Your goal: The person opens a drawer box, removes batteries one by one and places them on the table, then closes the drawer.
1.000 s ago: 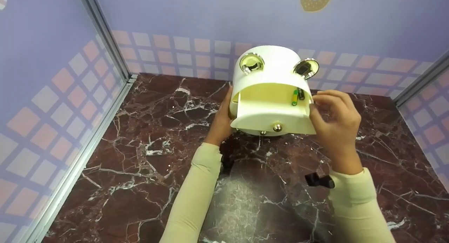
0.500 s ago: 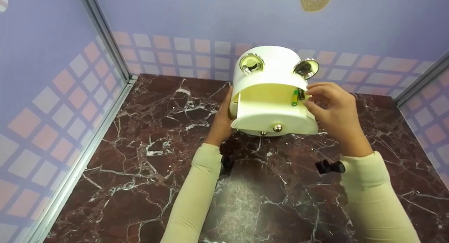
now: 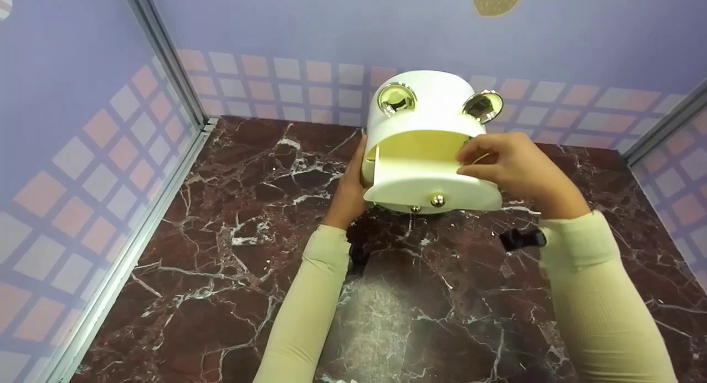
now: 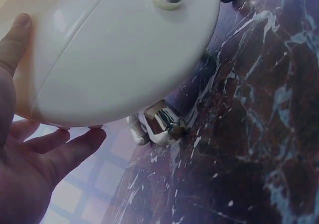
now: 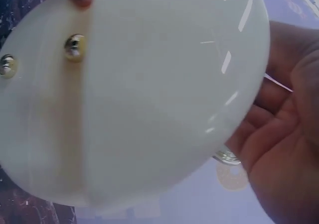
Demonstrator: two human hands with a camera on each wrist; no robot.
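White drawer organizer (image 3: 431, 104) rests on the tabletop (image 3: 248, 178), left hand (image 3: 349, 189) gripping its side, right hand (image 3: 511, 164), hold unclear, seemingly reaching into its upper drawer (image 3: 409, 193), fine finger control likely needed next.

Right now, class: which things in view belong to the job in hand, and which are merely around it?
Part of the job:
white container
its pulled-out drawer
left grip, against the container's side
right grip, at the drawer
something green, mostly hidden by the right grip

Just around it:
marbled tabletop
patterned back wall
black object beside the right sleeve
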